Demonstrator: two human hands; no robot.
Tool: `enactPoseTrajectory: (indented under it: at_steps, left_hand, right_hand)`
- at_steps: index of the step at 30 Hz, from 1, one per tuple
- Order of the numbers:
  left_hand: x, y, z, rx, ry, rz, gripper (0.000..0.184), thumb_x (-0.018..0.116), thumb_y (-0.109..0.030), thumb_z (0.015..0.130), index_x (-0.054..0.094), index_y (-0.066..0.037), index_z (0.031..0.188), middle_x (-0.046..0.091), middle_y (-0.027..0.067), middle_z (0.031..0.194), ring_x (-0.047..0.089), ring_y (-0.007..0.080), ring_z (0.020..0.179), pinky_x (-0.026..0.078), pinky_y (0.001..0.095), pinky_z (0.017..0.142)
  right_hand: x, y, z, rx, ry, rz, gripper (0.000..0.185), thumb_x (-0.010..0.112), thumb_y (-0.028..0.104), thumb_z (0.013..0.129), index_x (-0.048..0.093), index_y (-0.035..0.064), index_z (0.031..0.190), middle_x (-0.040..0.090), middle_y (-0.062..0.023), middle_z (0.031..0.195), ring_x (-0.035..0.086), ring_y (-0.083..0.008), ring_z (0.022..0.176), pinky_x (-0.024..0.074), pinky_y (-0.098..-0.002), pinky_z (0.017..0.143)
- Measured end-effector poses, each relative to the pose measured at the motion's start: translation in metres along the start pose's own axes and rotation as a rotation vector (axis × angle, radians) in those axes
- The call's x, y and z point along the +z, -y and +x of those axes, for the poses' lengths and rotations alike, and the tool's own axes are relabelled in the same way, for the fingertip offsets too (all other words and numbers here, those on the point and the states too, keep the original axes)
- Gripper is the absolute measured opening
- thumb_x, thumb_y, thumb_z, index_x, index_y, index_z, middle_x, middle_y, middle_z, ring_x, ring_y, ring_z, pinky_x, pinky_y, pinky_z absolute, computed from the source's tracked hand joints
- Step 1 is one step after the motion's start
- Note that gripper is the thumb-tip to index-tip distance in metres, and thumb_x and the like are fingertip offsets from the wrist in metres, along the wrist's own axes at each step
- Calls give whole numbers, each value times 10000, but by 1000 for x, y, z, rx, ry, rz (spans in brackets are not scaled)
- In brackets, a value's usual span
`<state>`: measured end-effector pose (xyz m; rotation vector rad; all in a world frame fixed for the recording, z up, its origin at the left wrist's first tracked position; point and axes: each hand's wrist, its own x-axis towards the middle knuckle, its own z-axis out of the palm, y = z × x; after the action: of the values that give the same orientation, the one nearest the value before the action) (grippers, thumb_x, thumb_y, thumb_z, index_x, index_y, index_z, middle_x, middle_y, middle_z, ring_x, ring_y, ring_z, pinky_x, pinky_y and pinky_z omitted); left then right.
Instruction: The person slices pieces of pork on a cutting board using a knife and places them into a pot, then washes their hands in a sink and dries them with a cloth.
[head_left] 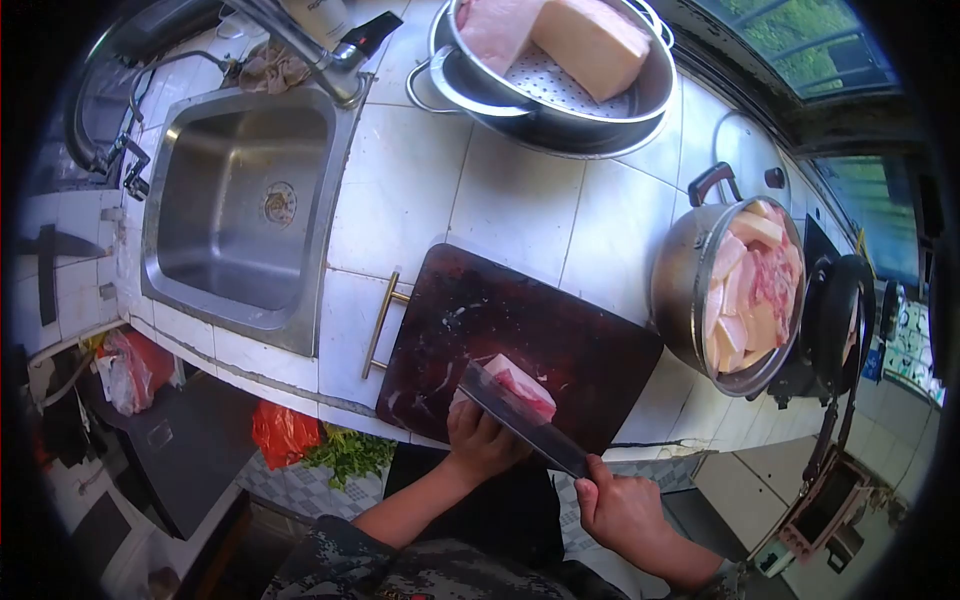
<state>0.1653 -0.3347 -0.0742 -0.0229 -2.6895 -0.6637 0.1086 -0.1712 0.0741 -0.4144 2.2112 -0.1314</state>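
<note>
On the dark cutting board (pixel 560 320), a piece of meat (pixel 525 388) lies under the knife (pixel 530 428), steadied by the half-curled left hand (pixel 480 442), while the right hand (pixel 622 510) is closed firmly round the handle. Beside the board, the pot (pixel 672 285) is heaped with cut pieces (pixel 738 290), so plenty looks done, though two big blocks (pixel 595 50) sit whole in the colander (pixel 548 88) beyond.
</note>
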Motion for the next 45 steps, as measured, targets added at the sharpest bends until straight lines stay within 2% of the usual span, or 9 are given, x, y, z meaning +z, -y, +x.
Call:
enactPoseTrajectory:
  at_steps: [4, 6, 10, 14, 21, 29, 34, 41, 45]
  left_hand:
    - [4, 3, 1, -14, 0, -41, 324, 615, -362, 758, 604, -160, 1011, 553, 107, 1092, 518, 312, 1003, 419, 424, 789]
    - [2, 2, 10, 5, -25, -61, 288, 597, -354, 773, 618, -170, 993, 567, 99, 1069, 531, 288, 975, 415, 409, 771]
    - [-4, 3, 11, -1, -4, -49, 258, 588, -342, 785, 629, -180, 982, 575, 92, 1051, 531, 270, 947, 407, 399, 759]
    - [-3, 5, 6, 38, 12, -60, 244, 602, -348, 772, 641, -188, 952, 582, 80, 1021, 518, 264, 920, 390, 382, 776]
    - [1, 10, 1, 34, -11, -79, 317, 594, -372, 758, 651, -149, 975, 579, 72, 1061, 491, 280, 1002, 398, 387, 865]
    - [-3, 14, -7, 31, 12, -109, 301, 635, -355, 720, 653, -130, 918, 559, 65, 1030, 473, 245, 988, 370, 373, 829]
    - [3, 17, -7, 49, -31, -115, 283, 592, -315, 716, 644, -122, 917, 552, 64, 1049, 465, 247, 1008, 371, 383, 864]
    - [-10, 23, 0, 54, 2, -71, 299, 568, -291, 709, 626, -99, 931, 541, 70, 1059, 462, 257, 996, 389, 400, 870]
    - [-2, 19, -8, 69, -28, -108, 297, 558, -282, 711, 633, -72, 907, 531, 83, 999, 470, 285, 994, 384, 419, 855]
  right_hand:
    - [-8, 15, 22, -6, -4, -13, 443, 433, 391, 903, 551, -22, 1011, 572, -175, 522, 594, -344, 469, 469, -441, 441]
    - [-14, 26, 38, -20, -4, 87, 303, 417, 300, 901, 565, 36, 918, 556, -202, 534, 570, -401, 512, 455, -500, 502]
    - [-16, 24, 49, -138, -127, 69, 370, 427, 354, 916, 550, 32, 781, 557, -176, 510, 583, -373, 497, 468, -466, 480]
    - [-11, 1, 12, -7, -27, 24, 340, 408, 337, 916, 567, 45, 845, 560, -189, 524, 579, -390, 511, 463, -479, 493]
    - [-2, 21, 67, -143, -82, 57, 360, 394, 340, 918, 594, 44, 868, 578, -200, 570, 589, -401, 568, 469, -508, 560]
    - [12, -14, 31, -69, 5, 77, 361, 398, 343, 915, 612, 53, 889, 593, -228, 629, 588, -412, 597, 473, -509, 579]
    - [24, 10, 89, -199, -110, 77, 362, 392, 332, 920, 605, 52, 836, 591, -231, 634, 583, -423, 605, 472, -512, 581]
    - [48, -37, 42, -110, -105, 76, 341, 419, 334, 910, 613, 64, 835, 607, -221, 650, 604, -411, 629, 488, -509, 589]
    - [37, 7, 83, -179, -154, 98, 380, 405, 367, 913, 602, 48, 853, 617, -220, 675, 610, -408, 635, 495, -496, 594]
